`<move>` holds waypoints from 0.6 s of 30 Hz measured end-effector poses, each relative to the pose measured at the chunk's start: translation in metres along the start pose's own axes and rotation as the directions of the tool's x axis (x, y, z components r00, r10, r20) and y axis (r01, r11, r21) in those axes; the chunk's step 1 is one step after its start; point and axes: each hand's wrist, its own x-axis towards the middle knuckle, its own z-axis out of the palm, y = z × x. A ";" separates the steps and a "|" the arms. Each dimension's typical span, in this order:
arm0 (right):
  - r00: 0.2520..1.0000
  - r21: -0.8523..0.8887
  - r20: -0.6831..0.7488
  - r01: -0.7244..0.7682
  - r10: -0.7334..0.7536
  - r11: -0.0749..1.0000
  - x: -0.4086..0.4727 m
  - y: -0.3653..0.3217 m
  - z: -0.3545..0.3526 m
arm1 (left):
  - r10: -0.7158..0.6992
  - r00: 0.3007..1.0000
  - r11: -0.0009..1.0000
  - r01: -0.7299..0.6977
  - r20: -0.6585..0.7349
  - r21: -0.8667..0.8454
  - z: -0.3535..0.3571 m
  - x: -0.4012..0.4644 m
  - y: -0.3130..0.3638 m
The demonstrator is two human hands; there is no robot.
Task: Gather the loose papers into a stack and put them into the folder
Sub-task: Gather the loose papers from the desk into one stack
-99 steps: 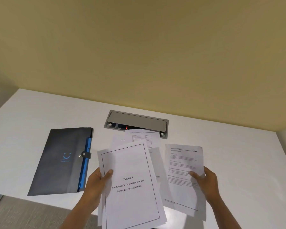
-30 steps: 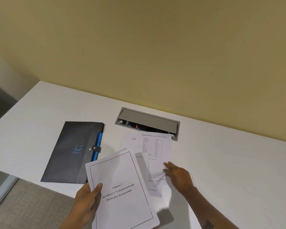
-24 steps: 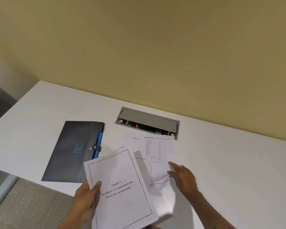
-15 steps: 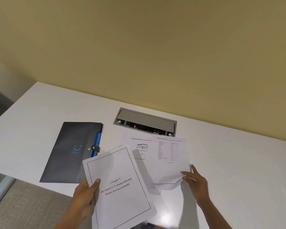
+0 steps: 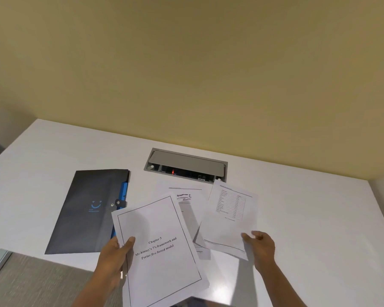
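Note:
My left hand [image 5: 114,257] grips a small stack of papers [image 5: 162,258] by its left edge, with a bordered "Chapter 3" page on top. My right hand [image 5: 258,244] pinches the lower right corner of a sheet with a table [image 5: 228,218], lifted off the desk. One more printed sheet [image 5: 182,191] lies flat on the white desk [image 5: 308,218] between them, partly covered. The dark grey folder [image 5: 87,211], with a blue smile logo and a blue spine, lies snapped shut at the left.
A grey cable hatch [image 5: 186,161] with a red light sits in the desk behind the papers, near the yellow wall. The desk's front edge runs just under the folder, with grey carpet [image 5: 31,282] below at the left.
My right hand has picked up the table sheet and drawn it to the right and toward me, uncovering the sheet beneath. The left hand's stack has stayed roughly in place.

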 end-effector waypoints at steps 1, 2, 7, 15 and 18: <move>1.000 0.003 -0.022 -0.006 0.006 1.000 -0.001 -0.001 0.001 | 0.006 1.000 1.000 -0.006 0.001 0.000 0.000 0.000 0.001; 0.999 0.008 -0.034 -0.015 0.015 1.000 -0.002 -0.001 0.000 | 0.008 1.000 1.000 -0.008 0.005 -0.004 0.001 0.000 0.004; 0.999 -0.127 -0.028 0.030 -0.034 0.991 -0.003 0.010 -0.019 | -0.016 0.999 0.999 0.018 0.041 -0.038 0.001 -0.002 0.017; 0.985 0.084 0.110 0.123 -0.132 0.989 -0.029 0.004 -0.057 | -0.018 0.990 0.993 0.035 0.140 -0.115 -0.003 0.003 0.027; 0.956 0.116 0.235 0.151 -0.175 0.982 -0.052 -0.008 -0.050 | -0.020 0.980 0.992 0.043 0.196 -0.116 -0.004 0.006 0.026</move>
